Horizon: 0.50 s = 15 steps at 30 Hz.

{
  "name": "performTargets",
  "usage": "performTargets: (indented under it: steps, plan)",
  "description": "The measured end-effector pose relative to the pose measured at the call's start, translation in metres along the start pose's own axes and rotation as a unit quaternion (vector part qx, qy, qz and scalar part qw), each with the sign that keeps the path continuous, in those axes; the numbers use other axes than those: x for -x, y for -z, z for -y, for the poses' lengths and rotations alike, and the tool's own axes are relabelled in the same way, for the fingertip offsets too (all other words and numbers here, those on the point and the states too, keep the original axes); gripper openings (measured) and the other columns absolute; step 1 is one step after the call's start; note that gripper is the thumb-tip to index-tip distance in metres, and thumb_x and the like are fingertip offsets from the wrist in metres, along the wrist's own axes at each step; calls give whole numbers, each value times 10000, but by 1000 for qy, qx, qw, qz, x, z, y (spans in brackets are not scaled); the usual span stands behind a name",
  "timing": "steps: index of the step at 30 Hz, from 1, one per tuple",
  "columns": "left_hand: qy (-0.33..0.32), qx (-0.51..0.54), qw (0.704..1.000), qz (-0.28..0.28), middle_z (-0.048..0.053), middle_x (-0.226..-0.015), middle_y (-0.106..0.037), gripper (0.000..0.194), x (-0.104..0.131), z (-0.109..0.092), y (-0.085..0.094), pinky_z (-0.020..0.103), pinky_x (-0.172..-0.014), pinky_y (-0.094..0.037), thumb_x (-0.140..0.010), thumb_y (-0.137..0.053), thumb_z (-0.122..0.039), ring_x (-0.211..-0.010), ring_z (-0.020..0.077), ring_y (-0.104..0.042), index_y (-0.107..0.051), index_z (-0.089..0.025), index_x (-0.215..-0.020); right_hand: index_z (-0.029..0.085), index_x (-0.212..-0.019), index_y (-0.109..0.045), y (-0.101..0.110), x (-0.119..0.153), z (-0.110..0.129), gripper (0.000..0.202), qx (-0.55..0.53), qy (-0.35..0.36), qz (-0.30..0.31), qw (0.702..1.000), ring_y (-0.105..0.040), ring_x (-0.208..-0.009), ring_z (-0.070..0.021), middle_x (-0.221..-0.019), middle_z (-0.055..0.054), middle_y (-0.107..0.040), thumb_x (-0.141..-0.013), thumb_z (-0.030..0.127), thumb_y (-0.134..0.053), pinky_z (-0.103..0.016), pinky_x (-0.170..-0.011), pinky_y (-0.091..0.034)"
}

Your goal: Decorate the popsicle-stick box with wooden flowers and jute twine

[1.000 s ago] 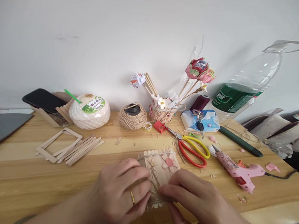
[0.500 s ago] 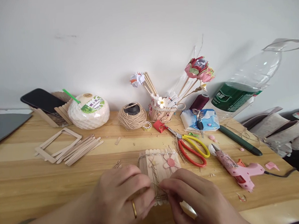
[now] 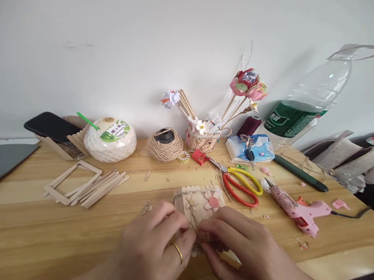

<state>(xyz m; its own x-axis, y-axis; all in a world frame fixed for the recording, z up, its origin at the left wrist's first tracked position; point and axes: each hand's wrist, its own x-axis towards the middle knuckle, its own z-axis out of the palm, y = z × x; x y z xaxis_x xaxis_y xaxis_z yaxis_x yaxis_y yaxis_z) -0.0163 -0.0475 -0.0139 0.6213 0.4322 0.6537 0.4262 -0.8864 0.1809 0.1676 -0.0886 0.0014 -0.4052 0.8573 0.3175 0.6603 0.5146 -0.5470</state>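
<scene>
A small panel of craft sticks lies on the table in front of me, with twine along its top edge and flower shapes on its face. A twisted strand of twine runs down the middle of it. My left hand, with a ring on one finger, pinches at the lower part of the strand. From the other side my right hand is closed with its fingertips at the same spot. The fingers of both hands meet there and cover the panel's lower part, so the twine's end is hidden.
Scissors and a pink glue gun lie to the right. Loose craft sticks are at left. Along the back stand a coconut, a twine ball, a decorated pot and a large plastic bottle.
My hands have drawn closer together over the panel, the left one rotating slightly. Their fingertips now cover more of the twine. The other things stay in place.
</scene>
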Motion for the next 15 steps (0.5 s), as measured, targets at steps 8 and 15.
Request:
performTargets:
  steps: [8,15]
  plan:
    - [-27,-50,998,-9,-4,-559,-525,229,3,3,-11,233,-506,-437,-828,-462,-39,-569,122,-492,-620,-151,-706,159,-881,-616,-2,-4,-2,225,20,3,-5,1000,-565,-668,-127,-745,-46,-588,-835,49,-426,-208,-584,-477]
    - [-11,-88,993,-74,-31,-494,-492,250,16,-4,-12,287,-423,-275,-866,-451,-93,-481,117,-431,-621,-197,-715,169,-859,-612,-1,2,-3,229,103,55,-29,993,-533,-623,-129,-704,-32,-572,-819,52,-418,-207,-520,-440]
